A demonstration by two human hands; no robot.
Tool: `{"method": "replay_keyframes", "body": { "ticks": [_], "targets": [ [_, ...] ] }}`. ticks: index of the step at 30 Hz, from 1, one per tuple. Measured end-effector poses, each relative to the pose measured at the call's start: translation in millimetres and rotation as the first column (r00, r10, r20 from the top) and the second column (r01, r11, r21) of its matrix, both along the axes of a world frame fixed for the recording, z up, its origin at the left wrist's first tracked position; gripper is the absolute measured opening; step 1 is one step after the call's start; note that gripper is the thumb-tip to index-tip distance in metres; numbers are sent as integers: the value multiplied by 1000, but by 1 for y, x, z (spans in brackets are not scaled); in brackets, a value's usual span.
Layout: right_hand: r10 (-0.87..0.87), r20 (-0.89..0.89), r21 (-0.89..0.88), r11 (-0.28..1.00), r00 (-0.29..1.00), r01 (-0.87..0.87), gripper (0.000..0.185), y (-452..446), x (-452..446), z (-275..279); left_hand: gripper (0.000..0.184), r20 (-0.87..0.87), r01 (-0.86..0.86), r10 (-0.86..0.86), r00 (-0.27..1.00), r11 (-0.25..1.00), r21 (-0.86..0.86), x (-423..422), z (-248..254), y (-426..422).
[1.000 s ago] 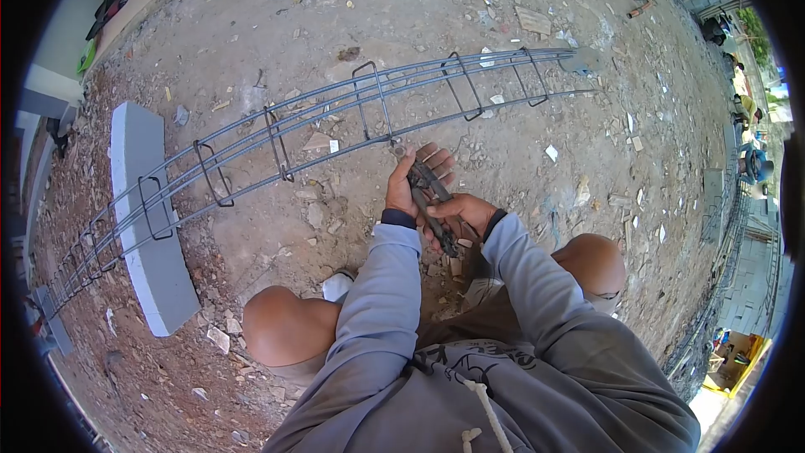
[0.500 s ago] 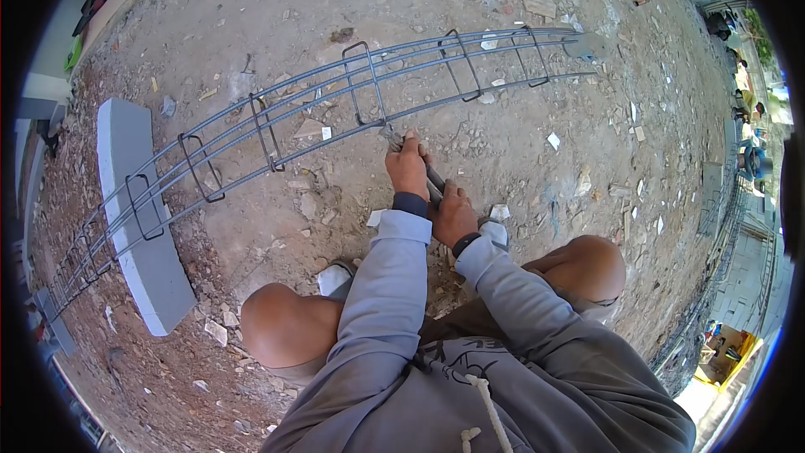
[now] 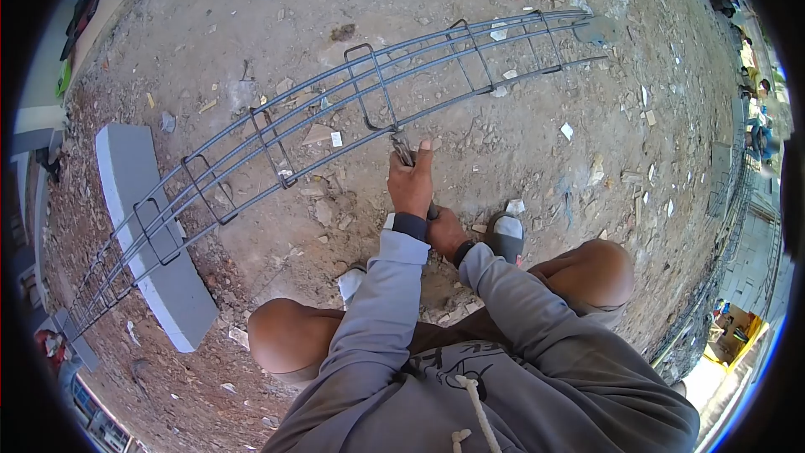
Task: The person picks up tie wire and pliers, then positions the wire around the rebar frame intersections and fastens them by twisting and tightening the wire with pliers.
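Observation:
A long rebar cage (image 3: 335, 88) with square stirrups curves across the view. The jaws of the pliers (image 3: 402, 149) meet its nearest bar beside a stirrup. My left hand (image 3: 411, 181) is wrapped round the pliers just behind the jaws, thumb pointing up along them. Lower and to the right, my right hand (image 3: 446, 232) is closed round the handle end, most of which its fingers hide. Whether a wire sits in the jaws is too small to tell.
A grey block (image 3: 155, 235) lies under the cage at the left. Stones and scraps litter the dirt ground. My shoes and bent knees are below my hands. People (image 3: 761, 141) and a yellow container (image 3: 740, 340) are at the far right.
Both hands were turned open around the pliers near the cage; now they are closed round them, with the jaws at the bar. The view has shifted slightly.

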State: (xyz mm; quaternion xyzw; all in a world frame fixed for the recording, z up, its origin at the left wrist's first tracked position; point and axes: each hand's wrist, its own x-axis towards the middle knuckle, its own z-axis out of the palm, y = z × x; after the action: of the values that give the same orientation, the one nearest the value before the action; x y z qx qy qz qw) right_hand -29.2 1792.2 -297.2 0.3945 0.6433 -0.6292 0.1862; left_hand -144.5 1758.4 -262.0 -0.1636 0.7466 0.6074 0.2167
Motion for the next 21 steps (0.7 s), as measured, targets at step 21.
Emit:
{"method": "replay_keyframes", "body": {
  "ticks": [21],
  "targets": [
    [41, 192, 336, 936, 980, -105, 52, -36, -8, 71, 34, 467, -63, -187, 864, 881, 469, -12, 7, -20]
  ]
}}
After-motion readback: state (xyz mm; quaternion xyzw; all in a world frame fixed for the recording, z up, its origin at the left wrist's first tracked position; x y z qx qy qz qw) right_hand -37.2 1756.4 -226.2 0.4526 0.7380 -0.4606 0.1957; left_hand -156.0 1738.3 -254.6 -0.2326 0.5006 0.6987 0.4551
